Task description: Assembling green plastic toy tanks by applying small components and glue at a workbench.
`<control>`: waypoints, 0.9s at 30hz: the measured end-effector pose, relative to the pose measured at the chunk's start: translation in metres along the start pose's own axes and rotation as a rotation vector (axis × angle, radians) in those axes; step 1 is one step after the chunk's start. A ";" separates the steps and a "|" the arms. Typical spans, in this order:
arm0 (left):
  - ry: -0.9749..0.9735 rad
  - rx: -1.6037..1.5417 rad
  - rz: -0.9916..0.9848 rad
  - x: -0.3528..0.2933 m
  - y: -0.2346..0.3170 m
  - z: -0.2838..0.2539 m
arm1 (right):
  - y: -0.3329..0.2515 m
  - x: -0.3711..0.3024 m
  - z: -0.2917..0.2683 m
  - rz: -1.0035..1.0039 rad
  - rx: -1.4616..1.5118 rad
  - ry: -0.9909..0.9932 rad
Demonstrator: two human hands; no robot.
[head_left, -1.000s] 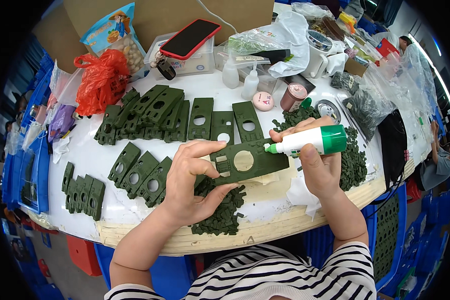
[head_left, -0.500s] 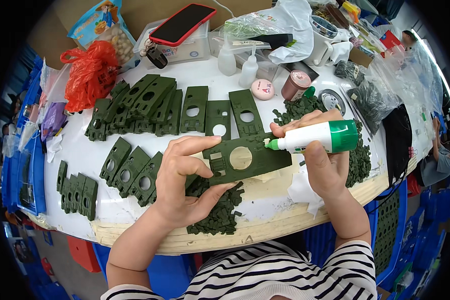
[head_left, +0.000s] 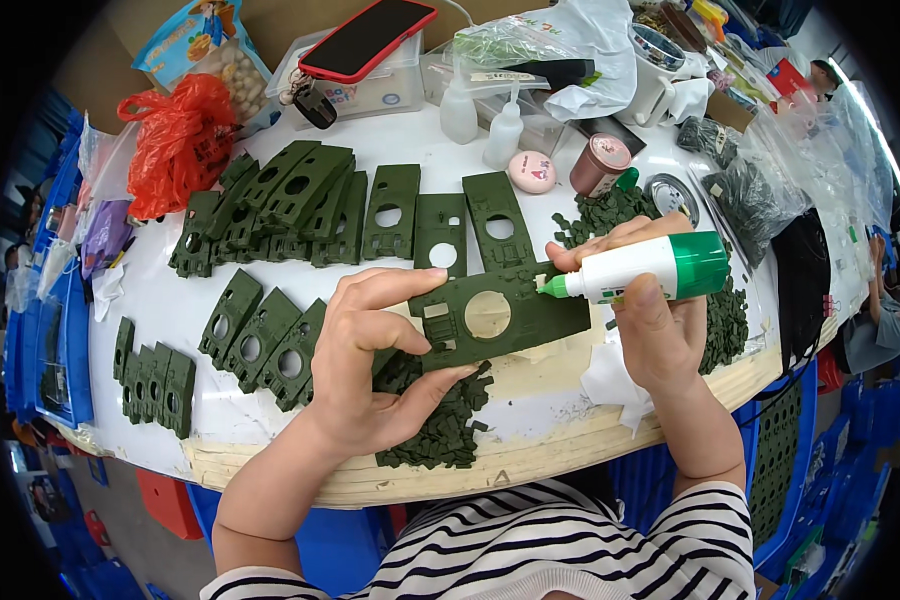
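Note:
My left hand (head_left: 370,360) grips the left end of a dark green plastic model hull plate (head_left: 530,315), which has a large round hole and small openings. In my right hand (head_left: 660,310) is a white glue bottle (head_left: 625,272) with a green base and green nozzle, tipped nearly level. The nozzle points left at the plate's upper right corner, close by a small cut-out there; whether it touches I cannot tell. Below the plate lies a heap of small green plastic pieces (head_left: 440,425). Another heap of small pieces (head_left: 725,325) is partly hidden behind my right hand.
Green hull plates (head_left: 295,200) are stacked at the back left, with more plates (head_left: 250,340) in rows nearer. Behind stand squeeze bottles (head_left: 505,135), a pink tin (head_left: 600,165), a red-cased phone (head_left: 368,40) on a clear box and a red plastic bag (head_left: 180,150). White paper (head_left: 618,385) lies near the front edge.
The glue bottle and my right hand have shifted slightly right, and the nozzle has drawn back a little from the plate's corner. My left hand keeps its grip.

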State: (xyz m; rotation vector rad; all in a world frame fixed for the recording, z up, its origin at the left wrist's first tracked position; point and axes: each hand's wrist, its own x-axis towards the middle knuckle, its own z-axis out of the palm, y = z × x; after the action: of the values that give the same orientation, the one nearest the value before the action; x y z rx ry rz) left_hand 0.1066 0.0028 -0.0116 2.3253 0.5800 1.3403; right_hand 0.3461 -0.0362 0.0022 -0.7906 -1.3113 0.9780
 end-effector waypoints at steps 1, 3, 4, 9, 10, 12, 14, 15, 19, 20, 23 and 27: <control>0.001 0.001 0.002 0.000 0.000 0.000 | 0.000 0.000 0.000 -0.003 -0.004 -0.001; 0.001 0.005 0.010 0.001 0.000 0.000 | 0.001 0.000 0.000 -0.013 -0.014 -0.001; 0.001 0.006 0.008 0.001 0.001 0.000 | 0.002 0.000 -0.001 -0.038 0.011 0.000; 0.011 0.000 -0.009 -0.001 0.000 0.001 | 0.001 0.000 -0.001 -0.005 -0.029 0.000; -0.002 -0.012 -0.015 -0.001 0.000 0.001 | 0.001 0.000 -0.001 0.014 0.000 0.007; -0.025 -0.034 -0.028 -0.002 -0.001 -0.001 | 0.001 0.000 -0.003 0.051 0.059 0.014; 0.041 -0.371 -0.125 -0.009 -0.007 0.004 | 0.000 0.000 0.000 0.106 0.196 0.042; 0.076 -0.539 -0.168 -0.009 -0.009 0.007 | -0.001 0.000 0.001 0.131 0.263 0.055; 0.170 -1.130 -0.581 -0.002 -0.003 0.001 | -0.003 -0.003 -0.002 0.154 0.395 -0.072; 0.164 -1.163 -0.649 0.000 -0.003 -0.002 | -0.003 -0.004 0.002 0.124 0.411 -0.076; 0.116 -1.285 -0.807 0.001 -0.002 -0.004 | -0.001 -0.006 0.001 0.029 0.420 -0.074; -0.049 -1.421 -0.884 0.000 0.011 0.001 | -0.010 -0.007 0.009 -0.058 0.136 -0.094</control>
State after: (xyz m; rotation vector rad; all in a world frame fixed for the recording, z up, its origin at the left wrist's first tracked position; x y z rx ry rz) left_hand 0.1086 -0.0064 -0.0066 0.7619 0.3338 0.7501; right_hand 0.3388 -0.0473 0.0089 -0.6060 -1.3260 1.0568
